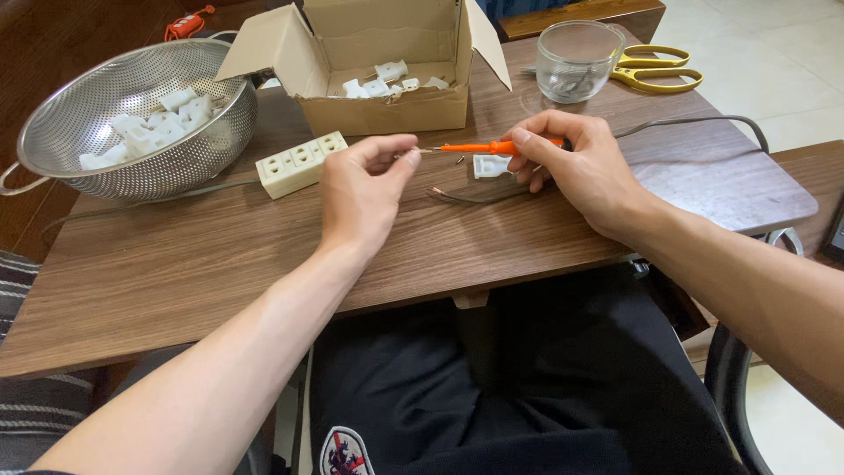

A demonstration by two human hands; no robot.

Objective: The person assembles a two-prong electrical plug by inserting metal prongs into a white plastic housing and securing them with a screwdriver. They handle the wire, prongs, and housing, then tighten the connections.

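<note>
— How should this step be done well?
— The small screw (pixel 406 156), pinched by the left hand (pixel 360 189) above the table (pixel 176 264), should be kept steady while the tip of the orange screwdriver (pixel 479 147) is brought to it slowly.
— How are the hands posed?
— The screwdriver is gripped in the closed fingers of the right hand (pixel 580 171); both forearms are raised, just over the white plug part (pixel 489 165).
</note>
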